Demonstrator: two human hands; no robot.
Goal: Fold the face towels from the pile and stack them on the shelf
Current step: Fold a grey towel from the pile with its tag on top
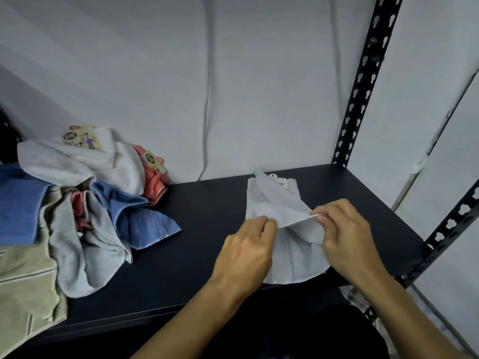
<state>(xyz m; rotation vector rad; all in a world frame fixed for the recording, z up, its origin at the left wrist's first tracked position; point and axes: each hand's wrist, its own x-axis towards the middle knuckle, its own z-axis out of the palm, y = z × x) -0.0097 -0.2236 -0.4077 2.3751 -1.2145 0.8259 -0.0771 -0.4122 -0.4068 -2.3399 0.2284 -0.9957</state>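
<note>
Grey face towel [282, 229] flat on the dark shelf [202, 229], right side, white tag at its far end. Left hand [246, 252] curled, pinching the raised fold's left end; right hand [342, 229] pinching its right corner between thumb and fingers. Messy pile [85, 203] of blue, white, coral, beige towels off to the left, well apart.

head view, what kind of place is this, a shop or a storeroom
Probably a storeroom or stockroom. The dark shelf hangs on slotted metal uprights against a bare wall, and the pile of face towels still carries retail tags.
</note>
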